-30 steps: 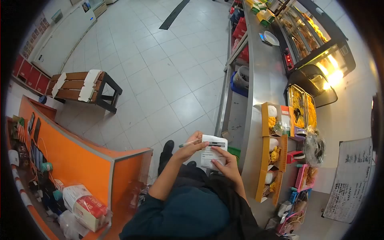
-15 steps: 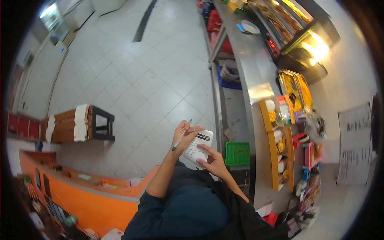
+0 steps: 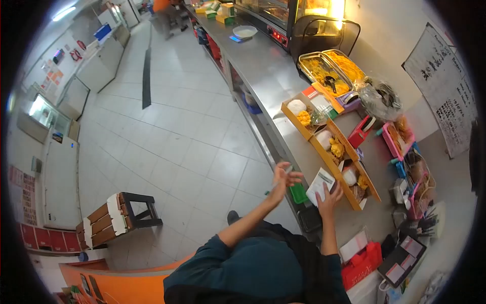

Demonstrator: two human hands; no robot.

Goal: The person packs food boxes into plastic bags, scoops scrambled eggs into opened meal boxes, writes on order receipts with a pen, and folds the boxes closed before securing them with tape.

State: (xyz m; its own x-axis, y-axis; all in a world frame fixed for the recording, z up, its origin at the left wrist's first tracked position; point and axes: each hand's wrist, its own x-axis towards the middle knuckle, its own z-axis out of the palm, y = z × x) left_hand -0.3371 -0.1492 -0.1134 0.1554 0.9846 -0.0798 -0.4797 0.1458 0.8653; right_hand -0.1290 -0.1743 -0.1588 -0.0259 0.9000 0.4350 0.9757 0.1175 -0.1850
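My right hand [image 3: 328,196] is closed on a white printed paper slip [image 3: 320,183], fingers bent over its face, at the counter's near edge beside the open food boxes. My left hand [image 3: 284,183] is raised to the left of the paper, apart from it, with its fingers partly spread. A green end of a pen [image 3: 267,192] shows behind this hand; most of the pen is hidden. Three joined orange-yellow cardboard boxes [image 3: 331,153] hold white wrapped bundles and yellow fried-looking food. The nearest box is just right of my right hand.
The steel counter [image 3: 268,66] runs along the right, with a food tray [image 3: 326,76], a red stapler-like object [image 3: 360,133], a pink basket [image 3: 397,139] and a red bag [image 3: 362,266]. A wooden bench [image 3: 109,218] stands left. A person [image 3: 167,17] is far off.
My view has turned toward the counter. My right hand has carried the paper right to the boxes. My left hand has come off the paper and its fingers have spread.
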